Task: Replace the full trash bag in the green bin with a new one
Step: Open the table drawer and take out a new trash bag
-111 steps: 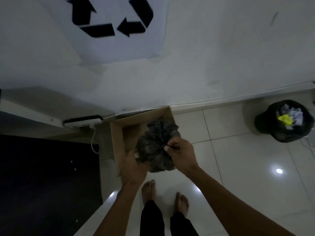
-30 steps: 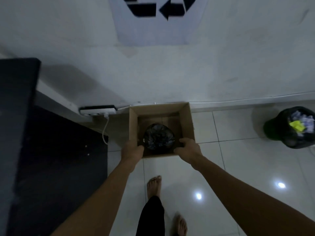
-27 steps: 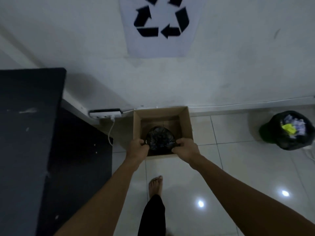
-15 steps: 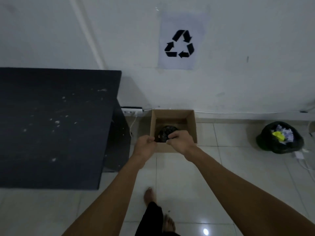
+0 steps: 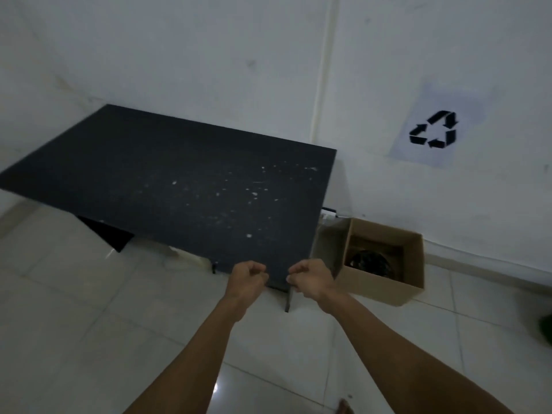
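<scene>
Two bare hands are raised side by side in front of the near corner of a flat, matte black rectangular table (image 5: 179, 186) whose top is flecked with pale specks. The left hand (image 5: 246, 279) and the right hand (image 5: 309, 277) both have fingers curled inward like loose fists; whether they pinch anything between them cannot be told. Just right of the table, one open brown cardboard box (image 5: 385, 264) sits on the glossy white tiled floor (image 5: 89, 339) against the wall, and one crumpled, shiny black plastic trash bag (image 5: 372, 261) lies inside it. Above the box, one pale paper sheet with a black recycling symbol (image 5: 434, 132) hangs on the white wall.
</scene>
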Motion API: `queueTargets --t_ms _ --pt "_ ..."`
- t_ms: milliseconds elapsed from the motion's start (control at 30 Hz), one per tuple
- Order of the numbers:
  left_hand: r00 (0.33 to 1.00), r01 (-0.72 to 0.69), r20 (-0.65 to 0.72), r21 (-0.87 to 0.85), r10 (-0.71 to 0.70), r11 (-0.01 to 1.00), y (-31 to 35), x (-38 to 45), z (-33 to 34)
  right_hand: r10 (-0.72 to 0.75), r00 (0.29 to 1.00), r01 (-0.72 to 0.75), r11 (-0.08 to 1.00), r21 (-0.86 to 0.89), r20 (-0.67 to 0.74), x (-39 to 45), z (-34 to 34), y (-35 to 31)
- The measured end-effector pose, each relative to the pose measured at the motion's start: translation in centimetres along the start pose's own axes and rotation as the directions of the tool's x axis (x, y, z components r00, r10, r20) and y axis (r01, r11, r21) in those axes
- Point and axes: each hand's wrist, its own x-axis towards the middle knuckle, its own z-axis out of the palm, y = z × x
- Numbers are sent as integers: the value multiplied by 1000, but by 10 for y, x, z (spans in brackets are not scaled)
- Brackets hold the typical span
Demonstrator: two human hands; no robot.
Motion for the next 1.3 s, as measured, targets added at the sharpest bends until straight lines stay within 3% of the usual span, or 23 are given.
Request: queueTargets --t_ms 167,333,567,800,867,967,1167,1300 --pt "999 16 -39 -16 -16 1000 -42 -15 -104 2 1000 -3 997 77 8 -22 102 -34" --pt "999 49 -5 -55 -49 997 -70 -20 -163 66 996 -74 989 131 64 -38 174 -48" --pt "998 61 28 -65 -59 996 -82 23 -191 222 974 -197 918 344 -35 3 234 -44" --pt "985 162 79 -107 -154 981 -94 126 -182 266 942 -97 796 598 -202 96 278 -31" --pt "980 181 102 -125 -169 976 -103 157 -176 333 919 -94 705 703 -211 126 287 -23" --pt "977 181 134 -115 -165 977 -122 196 -168 405 904 -63 446 893 -138 170 295 -7" --pt "972 163 185 -79 -146 984 -160 250 -164 342 939 35 0 999 -33 227 311 8" --pt "969 119 223 -47 -106 992 -174 261 -171 297 951 136 -137 981 -90 238 311 -10"
